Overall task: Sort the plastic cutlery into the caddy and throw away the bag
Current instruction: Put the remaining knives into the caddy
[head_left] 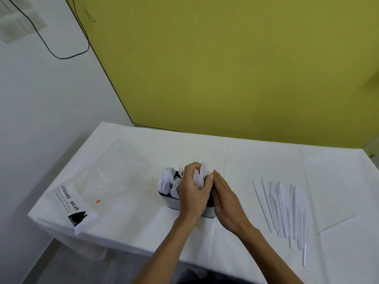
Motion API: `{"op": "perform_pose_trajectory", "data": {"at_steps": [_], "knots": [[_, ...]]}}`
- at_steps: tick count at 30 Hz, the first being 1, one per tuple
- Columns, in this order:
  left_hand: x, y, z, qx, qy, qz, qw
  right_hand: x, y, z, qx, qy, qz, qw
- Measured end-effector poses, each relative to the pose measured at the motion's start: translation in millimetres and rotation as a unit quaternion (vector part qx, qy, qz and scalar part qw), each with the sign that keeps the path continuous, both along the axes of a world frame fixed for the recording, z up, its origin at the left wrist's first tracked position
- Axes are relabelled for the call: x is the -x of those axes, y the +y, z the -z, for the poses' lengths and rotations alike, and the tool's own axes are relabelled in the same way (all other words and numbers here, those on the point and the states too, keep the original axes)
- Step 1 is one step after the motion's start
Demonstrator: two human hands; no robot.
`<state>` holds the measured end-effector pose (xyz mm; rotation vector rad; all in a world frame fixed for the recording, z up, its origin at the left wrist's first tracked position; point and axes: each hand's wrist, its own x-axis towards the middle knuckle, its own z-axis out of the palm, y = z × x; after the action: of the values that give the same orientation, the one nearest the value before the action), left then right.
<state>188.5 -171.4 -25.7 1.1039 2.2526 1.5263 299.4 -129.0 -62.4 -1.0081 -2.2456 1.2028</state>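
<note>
A grey caddy with a dark inside [171, 204] stands mid-table, with white plastic spoons [166, 182] and forks upright in its left part. My left hand [192, 193] is over the caddy and grips a bunch of white plastic knives [200, 176], blades up. My right hand [224, 198] lies with straight fingers against the caddy's right side, touching the bunch. Several more white knives [285, 210] lie in a row on the table to the right. The clear plastic bag [106, 181] with a white "LEISURE WEAR" label lies flat at the left.
The table has a white cloth [246, 160]; its left edge is near the bag and its front edge is by my forearms. A yellow-green wall panel stands behind. A black cable hangs on the white wall at upper left.
</note>
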Motion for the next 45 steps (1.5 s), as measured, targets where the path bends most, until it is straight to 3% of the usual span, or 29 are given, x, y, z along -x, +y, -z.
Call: {"op": "perform_pose_trajectory", "data": {"at_steps": [4,10,15,18,22,25,28,33,39,42,45], "knots": [[1,-1,3,-0.037,-0.02,0.007,0.999,2,1,3,0.005,0.012,0.012,1.0],[-7,10,-9,-0.109,0.133,0.045,0.984,-12,-1,-10,0.024,0.058,0.024,0.998],[-26,23,-18,-0.12,0.204,0.051,0.97,-54,11,12,0.024,-0.008,0.128,0.992],[-62,35,-18,-0.115,0.19,0.104,0.969,-93,22,25,0.019,-0.095,0.205,0.974],[-102,44,6,0.009,0.061,0.204,0.977,-128,22,37,-0.013,-0.239,0.26,0.936],[-113,51,42,0.14,-0.073,0.217,0.963,-140,17,43,-0.048,-0.352,0.272,0.894],[-109,51,66,0.248,-0.14,0.189,0.94,-140,19,46,-0.027,-0.398,0.255,0.881],[-109,61,77,0.349,-0.19,0.184,0.899,-132,29,39,-0.02,-0.402,0.225,0.887],[-121,90,80,0.366,-0.231,0.178,0.884,-129,34,42,-0.028,-0.398,0.142,0.906],[-123,103,80,0.324,-0.368,0.137,0.861,-134,35,51,-0.071,-0.346,0.114,0.929],[-128,113,76,0.224,-0.529,0.043,0.817,-139,38,60,-0.145,-0.325,0.106,0.928]]}}
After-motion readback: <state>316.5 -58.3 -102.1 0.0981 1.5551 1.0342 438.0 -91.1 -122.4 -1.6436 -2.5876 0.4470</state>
